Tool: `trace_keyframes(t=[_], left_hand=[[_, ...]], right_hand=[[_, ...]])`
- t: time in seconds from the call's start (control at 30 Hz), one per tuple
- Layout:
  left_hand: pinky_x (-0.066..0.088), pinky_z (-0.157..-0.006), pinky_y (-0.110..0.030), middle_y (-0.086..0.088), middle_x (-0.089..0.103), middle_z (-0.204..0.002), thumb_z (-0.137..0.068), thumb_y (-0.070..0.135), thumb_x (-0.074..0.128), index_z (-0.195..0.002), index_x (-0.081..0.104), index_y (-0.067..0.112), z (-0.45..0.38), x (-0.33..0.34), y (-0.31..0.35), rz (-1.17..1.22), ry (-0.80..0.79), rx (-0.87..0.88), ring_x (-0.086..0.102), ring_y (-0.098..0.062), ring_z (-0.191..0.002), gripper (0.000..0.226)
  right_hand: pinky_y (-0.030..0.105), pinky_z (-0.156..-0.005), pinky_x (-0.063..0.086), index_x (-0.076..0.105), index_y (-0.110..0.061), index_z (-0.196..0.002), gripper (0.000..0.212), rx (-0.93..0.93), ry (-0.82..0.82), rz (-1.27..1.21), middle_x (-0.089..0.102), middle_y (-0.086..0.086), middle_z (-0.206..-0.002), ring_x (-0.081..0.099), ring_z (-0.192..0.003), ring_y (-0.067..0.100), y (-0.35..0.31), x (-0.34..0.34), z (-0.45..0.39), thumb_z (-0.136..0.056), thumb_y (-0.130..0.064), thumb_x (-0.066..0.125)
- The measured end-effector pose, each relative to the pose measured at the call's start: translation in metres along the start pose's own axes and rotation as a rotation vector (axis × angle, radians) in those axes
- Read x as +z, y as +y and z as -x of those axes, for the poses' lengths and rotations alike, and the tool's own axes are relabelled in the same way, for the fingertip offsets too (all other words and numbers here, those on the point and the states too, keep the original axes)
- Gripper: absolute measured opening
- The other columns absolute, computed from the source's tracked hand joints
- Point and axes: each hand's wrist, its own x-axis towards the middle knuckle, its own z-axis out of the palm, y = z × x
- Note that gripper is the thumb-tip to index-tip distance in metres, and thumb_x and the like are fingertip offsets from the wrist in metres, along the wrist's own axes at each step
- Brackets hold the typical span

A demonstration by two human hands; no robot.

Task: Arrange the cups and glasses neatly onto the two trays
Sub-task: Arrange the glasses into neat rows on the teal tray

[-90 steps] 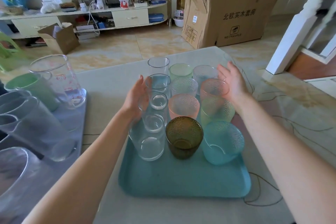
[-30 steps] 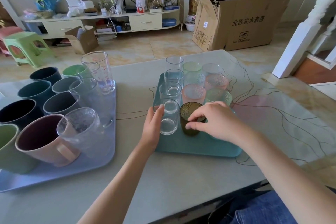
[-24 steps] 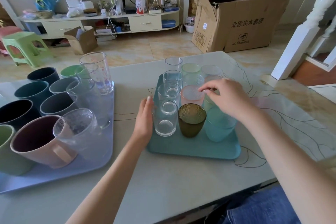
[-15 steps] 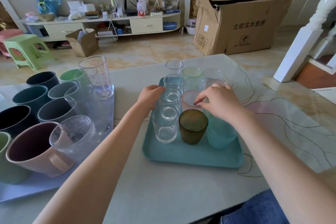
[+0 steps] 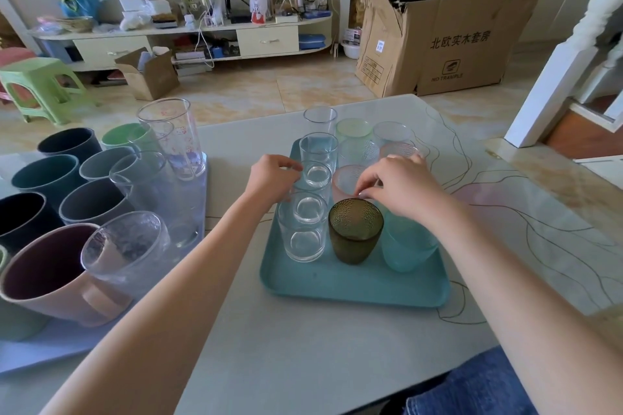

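A teal tray (image 5: 354,286) in the middle of the table carries three rows of glasses: clear tumblers on the left, textured coloured ones in the middle and on the right. My left hand (image 5: 271,177) curls around the second clear tumbler (image 5: 315,178) from the front. My right hand (image 5: 401,187) pinches the rim of the pink textured glass (image 5: 345,180), just behind the olive glass (image 5: 355,229). A turquoise glass (image 5: 406,246) stands under my right wrist. On the left, a pale blue tray (image 5: 50,347) bears mugs and tall clear glasses.
A pink mug (image 5: 57,276) and a frosted glass (image 5: 126,246) stand at the near end of the left tray. The table's right part has line drawings. Beyond the table stand a cardboard box (image 5: 448,44), a low shelf unit and a green stool (image 5: 40,87).
My left hand moved up from the front clear tumbler to the second one. My right hand went from the olive glass to the pink glass behind it.
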Motion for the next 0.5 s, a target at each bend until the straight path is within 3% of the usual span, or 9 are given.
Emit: trace_keyframes(t=[0.13,0.2,0.23,0.3,0.4,0.5], left_hand=[[0.058,-0.057,-0.028,-0.005,0.061,-0.077,-0.086,0.01,0.056,-0.095,0.07,0.016,0.0,0.001,-0.002,0.02,0.012,-0.001,0.052,-0.015,-0.053,0.018],[0.06,-0.066,-0.036,-0.005,0.063,-0.075,-0.085,0.019,0.056,-0.093,0.069,0.016,-0.001,0.0,-0.003,0.071,0.019,-0.016,0.055,-0.018,-0.058,0.015],[0.06,-0.072,-0.039,-0.007,0.066,-0.08,-0.085,0.024,0.055,-0.091,0.068,0.017,-0.002,-0.002,-0.003,0.093,0.038,-0.011,0.057,-0.02,-0.063,0.016],[0.057,-0.078,-0.032,-0.007,0.069,-0.097,-0.087,0.029,0.052,-0.096,0.066,0.02,-0.007,-0.005,0.0,0.072,0.095,0.055,0.059,-0.019,-0.072,0.019],[0.043,-0.067,-0.019,-0.003,0.062,-0.123,-0.093,0.021,0.048,-0.114,0.063,0.019,-0.018,-0.005,0.011,-0.107,0.1,0.24,0.059,-0.013,-0.081,0.026],[0.041,-0.078,-0.019,0.0,0.065,-0.12,-0.093,0.017,0.052,-0.112,0.067,0.015,-0.026,0.006,0.026,-0.231,0.015,0.376,0.062,-0.014,-0.095,0.025]], right_hand=[[0.039,-0.102,0.028,0.073,-0.034,-0.091,0.013,0.024,-0.005,-0.068,0.07,-0.013,-0.092,0.056,-0.099,0.013,0.002,-0.003,0.002,-0.089,-0.031,0.061],[0.039,-0.102,0.034,0.072,-0.034,-0.092,0.013,0.093,0.08,-0.108,0.067,-0.016,-0.085,0.058,-0.091,0.011,0.009,-0.012,0.005,-0.089,-0.029,0.061],[0.038,-0.099,0.037,0.072,-0.034,-0.091,0.012,0.135,0.14,-0.104,0.066,-0.016,-0.084,0.059,-0.091,0.012,0.014,-0.017,0.008,-0.088,-0.029,0.062],[0.037,-0.093,0.038,0.071,-0.031,-0.089,0.008,0.218,0.19,-0.069,0.066,-0.013,-0.085,0.06,-0.094,0.017,0.025,-0.026,0.014,-0.088,-0.029,0.063],[0.037,-0.092,0.035,0.07,-0.031,-0.087,0.009,0.291,0.047,0.0,0.069,-0.012,-0.092,0.06,-0.097,0.018,0.031,-0.026,0.022,-0.088,-0.031,0.062],[0.037,-0.095,0.038,0.071,-0.033,-0.091,0.012,0.285,-0.061,0.006,0.066,-0.013,-0.088,0.059,-0.1,0.017,0.029,-0.018,0.023,-0.089,-0.035,0.059]])
